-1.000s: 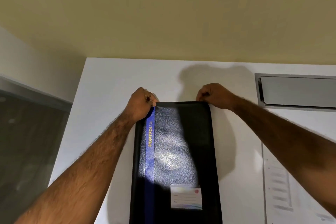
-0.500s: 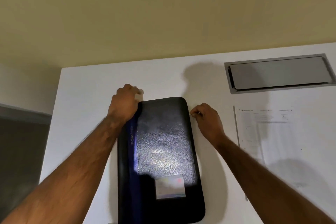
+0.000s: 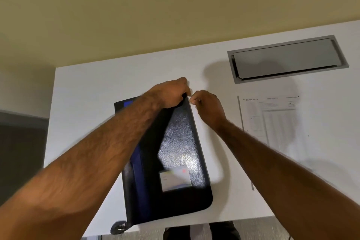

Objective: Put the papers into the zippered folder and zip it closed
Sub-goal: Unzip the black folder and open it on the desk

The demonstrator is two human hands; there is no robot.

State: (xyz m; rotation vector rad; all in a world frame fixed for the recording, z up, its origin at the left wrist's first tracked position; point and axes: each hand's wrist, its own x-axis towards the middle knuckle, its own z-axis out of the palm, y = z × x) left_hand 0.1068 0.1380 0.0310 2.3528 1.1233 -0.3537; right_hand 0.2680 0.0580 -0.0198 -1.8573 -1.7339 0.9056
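Zippered folder (image 3: 181, 142) flat on white table (image 3: 87, 91), papers (image 3: 276, 122) outside, right of it. Left hand (image 3: 171, 93) fingers clamp top-right corner; right hand (image 3: 206, 107) fingers pinch small item there, probably zipper pull. Risk: pull slips, folder skids.

White table (image 3: 93, 107) carries a black folder (image 3: 181, 142), papers (image 3: 276, 122), grey hatch (image 3: 286, 58).

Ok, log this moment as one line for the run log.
stage: unzipping | folder: flat on table, closed | left hand: gripping top right corner | right hand: pinching there | papers: outside, to the right
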